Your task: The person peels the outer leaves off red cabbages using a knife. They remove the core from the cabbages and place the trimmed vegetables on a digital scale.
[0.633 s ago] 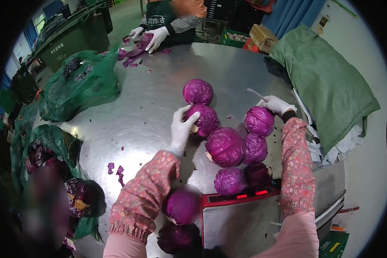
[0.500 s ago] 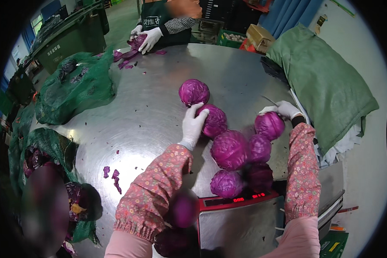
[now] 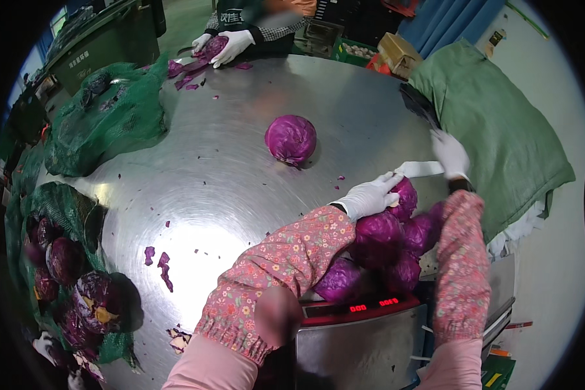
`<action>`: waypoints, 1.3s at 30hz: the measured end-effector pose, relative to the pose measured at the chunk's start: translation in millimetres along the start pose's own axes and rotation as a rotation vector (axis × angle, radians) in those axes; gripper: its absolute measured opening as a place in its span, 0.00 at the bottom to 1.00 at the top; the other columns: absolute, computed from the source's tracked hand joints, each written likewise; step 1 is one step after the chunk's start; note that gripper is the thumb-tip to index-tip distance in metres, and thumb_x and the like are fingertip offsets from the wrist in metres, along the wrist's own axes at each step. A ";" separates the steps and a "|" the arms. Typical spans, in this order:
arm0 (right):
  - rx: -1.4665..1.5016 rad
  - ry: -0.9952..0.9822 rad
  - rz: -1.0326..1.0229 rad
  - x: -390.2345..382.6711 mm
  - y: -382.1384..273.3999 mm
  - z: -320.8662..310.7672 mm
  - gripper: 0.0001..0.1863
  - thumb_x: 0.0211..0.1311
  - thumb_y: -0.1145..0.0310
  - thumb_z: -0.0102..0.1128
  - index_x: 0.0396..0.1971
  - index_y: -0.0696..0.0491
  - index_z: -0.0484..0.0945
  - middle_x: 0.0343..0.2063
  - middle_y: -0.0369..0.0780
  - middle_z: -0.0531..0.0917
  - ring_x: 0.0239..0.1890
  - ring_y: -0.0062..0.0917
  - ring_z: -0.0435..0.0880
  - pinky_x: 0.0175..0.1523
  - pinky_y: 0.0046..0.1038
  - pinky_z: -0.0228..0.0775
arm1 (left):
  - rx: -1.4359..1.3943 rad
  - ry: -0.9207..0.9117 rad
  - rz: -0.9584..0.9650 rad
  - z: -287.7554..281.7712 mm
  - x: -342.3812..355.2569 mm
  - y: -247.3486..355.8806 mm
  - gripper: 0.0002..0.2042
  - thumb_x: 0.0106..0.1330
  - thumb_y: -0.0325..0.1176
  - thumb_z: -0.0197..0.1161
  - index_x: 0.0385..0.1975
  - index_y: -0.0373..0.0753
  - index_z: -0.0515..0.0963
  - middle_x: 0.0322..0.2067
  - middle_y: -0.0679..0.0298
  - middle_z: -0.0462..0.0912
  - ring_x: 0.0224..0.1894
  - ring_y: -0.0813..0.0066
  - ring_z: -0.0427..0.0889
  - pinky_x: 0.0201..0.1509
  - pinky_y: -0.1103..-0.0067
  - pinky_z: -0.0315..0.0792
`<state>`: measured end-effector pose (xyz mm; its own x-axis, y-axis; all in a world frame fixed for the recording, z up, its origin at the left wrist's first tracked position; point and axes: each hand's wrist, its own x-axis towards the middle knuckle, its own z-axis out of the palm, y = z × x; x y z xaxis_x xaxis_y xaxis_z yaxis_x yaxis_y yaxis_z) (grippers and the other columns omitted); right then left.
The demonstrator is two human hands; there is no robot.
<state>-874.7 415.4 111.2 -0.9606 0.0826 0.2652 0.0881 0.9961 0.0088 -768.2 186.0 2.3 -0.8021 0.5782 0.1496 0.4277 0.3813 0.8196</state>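
Note:
My gloved left hand (image 3: 367, 197) is closed on a purple cabbage (image 3: 404, 190), its fingertips beside a pale blade (image 3: 422, 168). The gloved right hand (image 3: 450, 156), slightly blurred, grips this knife near the green sack (image 3: 494, 123); the handle is mostly hidden. Several more cabbages (image 3: 375, 239) crowd below the left hand, against the back of a red-framed scale (image 3: 354, 351). A single cabbage (image 3: 290, 138) sits apart on the steel tabletop (image 3: 214, 149).
Green mesh bags (image 3: 107, 130) lie at left, some holding darkened cabbages (image 3: 68, 260). Across the table a co-worker (image 3: 260, 26) in white gloves handles a cabbage (image 3: 214, 49) among peeled leaves. A green wheeled bin (image 3: 101, 42) stands behind left; a cardboard box (image 3: 396, 55) is behind right.
My left hand has moved right and down with a cabbage, bunching the right-hand cabbages closer together. My right hand and knife have shifted right, and the blade now shows broadside.

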 end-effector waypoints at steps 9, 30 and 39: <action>0.068 -0.359 -0.799 -57.8 -333.5 25.5 0.37 0.49 0.34 0.61 0.58 0.39 0.79 0.59 0.43 0.77 0.55 0.39 0.81 0.59 0.38 0.74 | 0.435 -0.301 -0.156 -102.9 -178.4 50.1 0.25 0.72 0.49 0.54 0.58 0.34 0.73 0.51 0.46 0.78 0.49 0.47 0.80 0.54 0.62 0.74; 1.187 -0.783 0.108 -56.2 -155.1 47.1 0.42 0.55 0.34 0.64 0.61 0.49 0.71 0.52 0.34 0.78 0.47 0.20 0.77 0.29 0.23 0.72 | 0.273 0.323 -0.257 28.8 -460.8 87.9 0.61 0.34 0.64 0.81 0.72 0.48 0.59 0.69 0.29 0.42 0.72 0.26 0.47 0.72 0.50 0.53; 1.362 -0.737 0.182 -60.3 -162.9 58.7 0.29 0.56 0.41 0.67 0.48 0.48 0.79 0.35 0.29 0.83 0.27 0.14 0.80 0.20 0.19 0.69 | -0.270 0.410 -0.175 -55.2 -335.3 16.6 0.47 0.57 0.46 0.73 0.74 0.37 0.53 0.74 0.45 0.46 0.76 0.50 0.48 0.76 0.63 0.50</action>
<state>-846.5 250.1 37.1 -0.9123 -0.2085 -0.3525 0.3091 0.2141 -0.9266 -515.1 -41.4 -3.7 -0.9724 0.1718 0.1579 0.1935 0.2158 0.9571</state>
